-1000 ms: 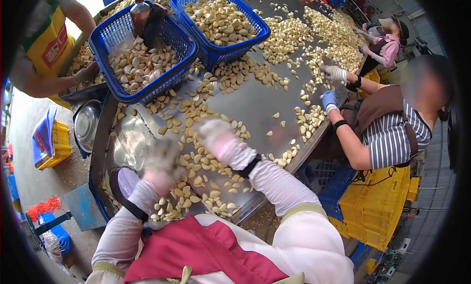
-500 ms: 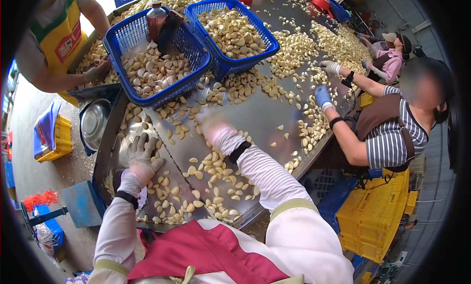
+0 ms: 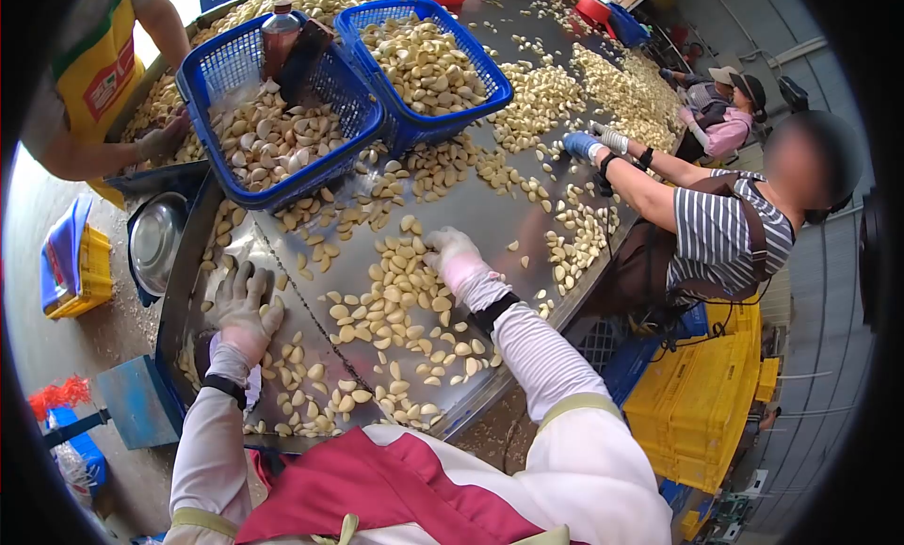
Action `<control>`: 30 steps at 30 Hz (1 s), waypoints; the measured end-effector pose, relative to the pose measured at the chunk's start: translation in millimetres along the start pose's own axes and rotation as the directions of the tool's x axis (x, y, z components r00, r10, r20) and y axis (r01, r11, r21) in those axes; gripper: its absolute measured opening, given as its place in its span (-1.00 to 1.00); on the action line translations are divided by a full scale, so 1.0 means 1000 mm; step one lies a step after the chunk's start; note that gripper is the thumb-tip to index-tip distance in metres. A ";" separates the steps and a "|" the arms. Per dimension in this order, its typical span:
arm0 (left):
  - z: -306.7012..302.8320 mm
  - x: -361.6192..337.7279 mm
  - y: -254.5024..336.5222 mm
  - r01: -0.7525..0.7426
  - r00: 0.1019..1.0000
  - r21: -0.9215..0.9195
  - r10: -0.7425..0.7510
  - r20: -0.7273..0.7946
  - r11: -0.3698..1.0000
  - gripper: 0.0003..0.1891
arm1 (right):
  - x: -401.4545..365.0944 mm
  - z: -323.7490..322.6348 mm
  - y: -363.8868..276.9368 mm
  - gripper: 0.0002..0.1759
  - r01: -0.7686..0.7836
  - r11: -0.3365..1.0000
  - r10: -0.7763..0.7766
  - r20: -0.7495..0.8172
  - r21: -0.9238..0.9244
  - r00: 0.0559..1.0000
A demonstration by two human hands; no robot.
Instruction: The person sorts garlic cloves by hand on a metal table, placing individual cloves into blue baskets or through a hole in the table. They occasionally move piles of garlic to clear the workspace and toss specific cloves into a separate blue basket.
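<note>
Cloves (image 3: 391,291) lay loose across the metal table (image 3: 485,220), the closest ones by its near edge. The left hand (image 3: 243,305) was spread wide near the left edge, a clove by its thumb. The right hand (image 3: 454,255) was slightly curled beside the middle cloves; whether it gripped any could not be told. Bare metal gave room just past it. Farther off, the left basket (image 3: 268,195) hid the foot of a bottle (image 3: 281,35), and the right basket (image 3: 443,121) stood beside it. A co-worker (image 3: 108,79) was cut off at left.
</note>
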State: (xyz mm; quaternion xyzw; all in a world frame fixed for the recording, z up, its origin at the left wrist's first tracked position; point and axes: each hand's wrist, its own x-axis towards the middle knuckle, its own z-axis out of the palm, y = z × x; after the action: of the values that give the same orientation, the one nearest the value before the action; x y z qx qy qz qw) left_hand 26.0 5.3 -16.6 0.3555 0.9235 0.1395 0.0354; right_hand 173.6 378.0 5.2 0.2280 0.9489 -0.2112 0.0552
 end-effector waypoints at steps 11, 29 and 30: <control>-0.041 0.015 0.133 -0.333 0.921 -0.581 0.389 -0.030 0.743 -0.47 | -0.073 -0.020 -0.108 -0.66 -0.185 0.738 -0.110 0.387 0.649 0.915; -0.037 0.029 0.147 -0.371 0.839 -0.315 0.461 0.288 0.873 -0.66 | -0.192 -0.124 -0.002 -0.67 -0.337 0.890 0.096 0.597 0.306 0.796; -0.026 0.033 0.147 -0.467 0.864 -0.258 0.498 0.069 0.846 -0.64 | -0.179 -0.110 0.007 -0.69 -0.049 0.986 -0.047 0.548 0.159 0.835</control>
State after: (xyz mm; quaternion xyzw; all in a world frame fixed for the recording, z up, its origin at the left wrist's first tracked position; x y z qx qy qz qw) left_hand 92.5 124.9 50.7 0.5783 0.7769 0.2270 0.1022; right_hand 335.0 357.8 138.1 0.1621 0.8719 -0.3461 0.3062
